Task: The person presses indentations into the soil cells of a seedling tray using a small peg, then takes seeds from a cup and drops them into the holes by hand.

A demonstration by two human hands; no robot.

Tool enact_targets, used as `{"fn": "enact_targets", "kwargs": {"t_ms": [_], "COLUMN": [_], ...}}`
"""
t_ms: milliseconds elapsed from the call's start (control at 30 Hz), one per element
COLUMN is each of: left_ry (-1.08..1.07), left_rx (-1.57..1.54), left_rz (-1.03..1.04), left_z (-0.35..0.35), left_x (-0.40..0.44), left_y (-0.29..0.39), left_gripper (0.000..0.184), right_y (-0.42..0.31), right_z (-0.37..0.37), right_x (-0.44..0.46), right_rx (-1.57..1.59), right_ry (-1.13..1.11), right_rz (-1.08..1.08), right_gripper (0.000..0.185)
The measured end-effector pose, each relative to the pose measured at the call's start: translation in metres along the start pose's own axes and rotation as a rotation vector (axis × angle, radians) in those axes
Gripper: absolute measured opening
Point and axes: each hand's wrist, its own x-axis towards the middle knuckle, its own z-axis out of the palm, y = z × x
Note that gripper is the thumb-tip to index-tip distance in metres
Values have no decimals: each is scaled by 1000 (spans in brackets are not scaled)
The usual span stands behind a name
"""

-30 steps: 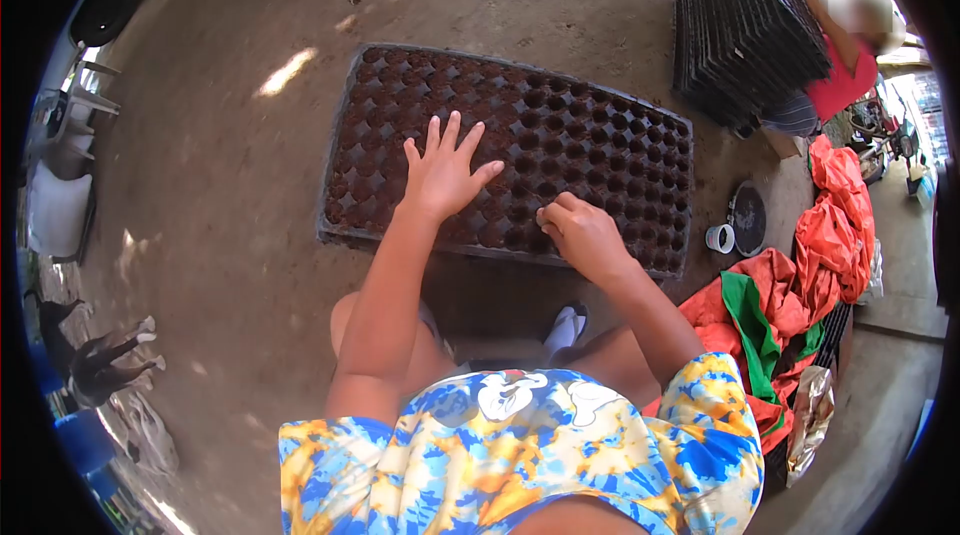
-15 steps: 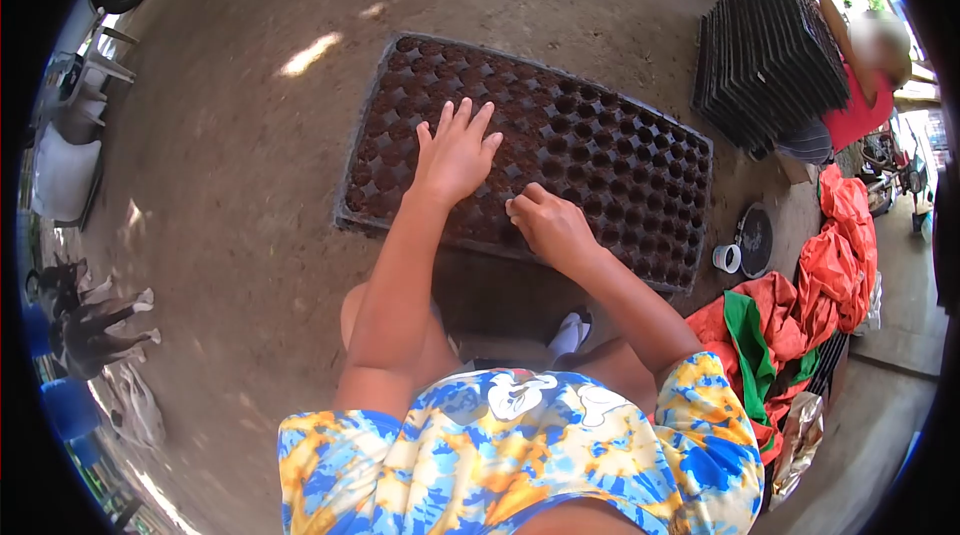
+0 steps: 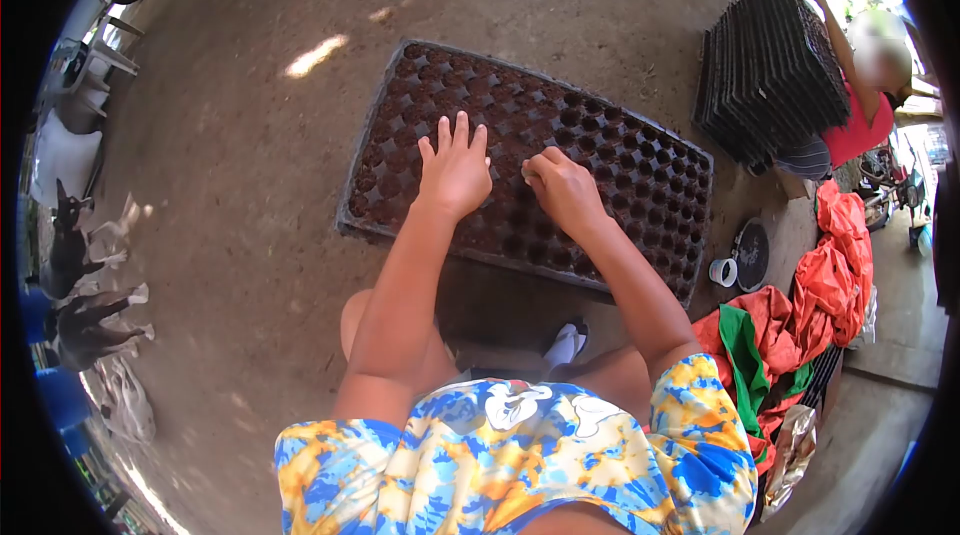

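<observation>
A black seedling tray (image 3: pixel 640 143) with rows of round cells lies in front of me, tilted in the view. Dark soil fills the cells on its left part, while the cells on the right look deeper and darker. My left hand (image 3: pixel 455 175) is open, fingers spread, palm down over the soil-covered part. Close by on the right, my right hand (image 3: pixel 565 193) is closed in a pinch above the tray's middle. Whatever its fingertips hold, if anything, is too small to make out.
At the upper right stands a tall stack of black trays (image 3: pixel 770 65), with a person in a pink shirt (image 3: pixel 858 135) beside it. A white cup (image 3: pixel 722 271), a dark round lid (image 3: pixel 752 253) and red cloth (image 3: pixel 845 245) lie to the right. Dogs (image 3: pixel 95 327) rest at left.
My right hand has moved up and slightly right, away from the tray's near edge. My left hand has shifted a little, still spread. A dog at left has raised its head.
</observation>
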Motion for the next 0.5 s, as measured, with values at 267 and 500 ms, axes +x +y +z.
{"fn": "enact_targets", "kwargs": {"t_ms": [267, 500], "left_ry": [2, -2], "left_rx": [17, 22], "left_rz": [-6, -2], "left_z": [2, 0], "left_x": [0, 0], "left_y": [0, 1], "left_gripper": [50, 50], "right_y": [13, 35], "right_z": [-1, 6], "right_x": [24, 46], "right_rx": [-34, -46], "right_ry": [14, 63], "right_rz": [17, 71], "right_gripper": [6, 9]}}
